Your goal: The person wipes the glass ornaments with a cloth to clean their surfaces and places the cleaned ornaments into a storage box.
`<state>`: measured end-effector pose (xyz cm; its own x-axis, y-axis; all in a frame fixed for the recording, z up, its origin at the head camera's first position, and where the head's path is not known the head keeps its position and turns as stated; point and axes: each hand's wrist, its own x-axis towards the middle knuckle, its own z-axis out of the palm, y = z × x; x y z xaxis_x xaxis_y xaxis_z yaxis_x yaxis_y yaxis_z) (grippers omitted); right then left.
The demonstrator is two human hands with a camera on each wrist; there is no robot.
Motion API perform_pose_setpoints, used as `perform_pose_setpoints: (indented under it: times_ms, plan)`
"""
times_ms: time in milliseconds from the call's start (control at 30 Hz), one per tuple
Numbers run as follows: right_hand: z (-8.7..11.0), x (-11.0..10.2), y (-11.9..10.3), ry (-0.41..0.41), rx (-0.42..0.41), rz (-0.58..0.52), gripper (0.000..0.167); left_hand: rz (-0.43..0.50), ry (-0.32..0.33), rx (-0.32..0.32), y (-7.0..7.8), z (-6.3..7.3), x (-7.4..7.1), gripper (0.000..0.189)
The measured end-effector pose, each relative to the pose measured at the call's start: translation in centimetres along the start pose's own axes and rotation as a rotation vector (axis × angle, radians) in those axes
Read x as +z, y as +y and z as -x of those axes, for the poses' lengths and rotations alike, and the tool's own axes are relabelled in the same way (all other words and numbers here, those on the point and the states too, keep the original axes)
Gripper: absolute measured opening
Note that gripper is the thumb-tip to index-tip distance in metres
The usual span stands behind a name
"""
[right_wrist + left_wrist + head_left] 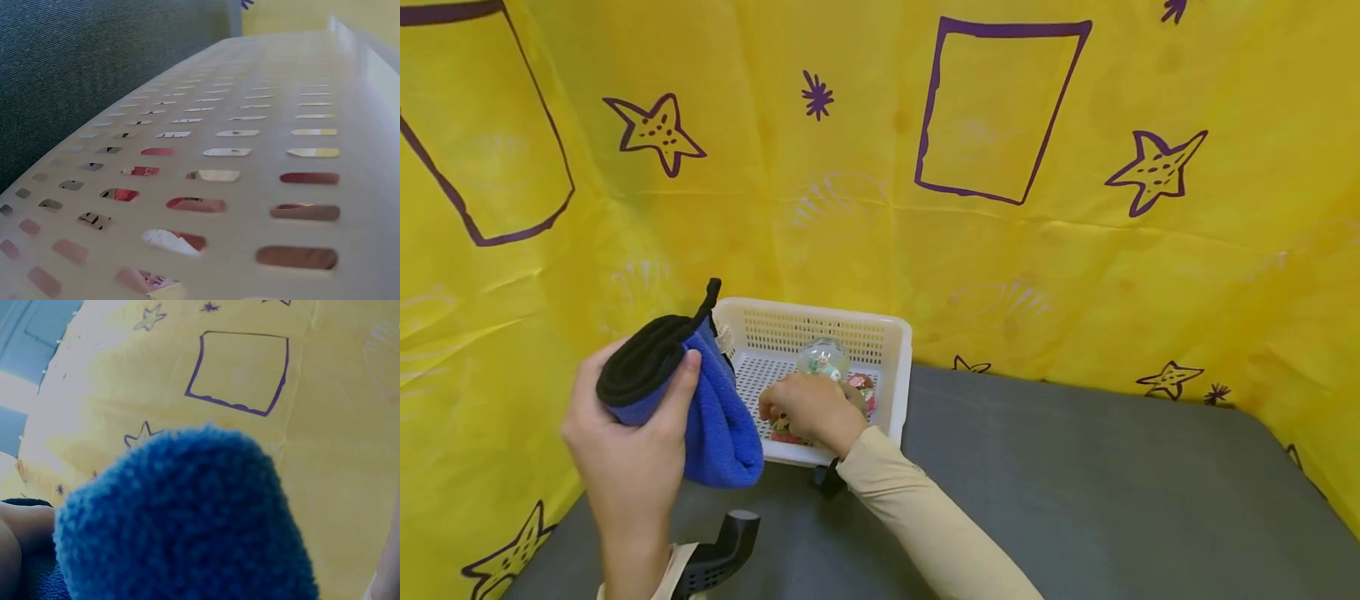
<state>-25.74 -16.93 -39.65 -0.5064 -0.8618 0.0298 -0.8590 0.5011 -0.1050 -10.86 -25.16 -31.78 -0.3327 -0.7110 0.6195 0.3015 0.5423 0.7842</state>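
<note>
In the head view my left hand (628, 450) grips a rolled-up blue fleecy cloth (722, 425) with a black inner side and a black loop, the thumb across its edge. The cloth's fuzzy blue surface (187, 519) fills much of the left wrist view. My right hand (816, 410) reaches down into a white plastic basket (897, 375), fingers bent downward over a small red and green item (784, 430). I cannot tell whether the fingers hold it. A clear round ball (823, 357) with bits inside lies just beyond this hand. A pink and red item (863, 392) lies beside it.
The basket stands on a dark grey table (1075, 475) against a yellow cloth backdrop (850, 208) with purple drawings. The basket's slotted wall (250, 187) fills the right wrist view, coloured things showing through. A black wrist device (718, 554) sits on my left wrist.
</note>
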Motion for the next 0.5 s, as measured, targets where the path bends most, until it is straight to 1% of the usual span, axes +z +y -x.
perform_pose_setpoints:
  times_ms: [233,333,400,500]
  plan:
    - [0.08,0.27,-0.25,-0.001,0.016,0.121,0.025,-0.002,-0.022,0.010,0.19,0.13,0.13,0.042]
    - [0.09,0.33,-0.28,0.008,0.016,0.149,0.025,0.000,-0.034,0.004,0.24,0.14,0.17,0.042]
    - [0.07,0.32,-0.23,0.005,0.017,0.143,0.023,0.003,-0.040,-0.002,0.22,0.12,0.18,0.042]
    - [0.01,0.16,-0.10,-0.018,0.030,0.072,0.022,0.000,-0.046,-0.009,0.15,0.13,0.16,0.043]
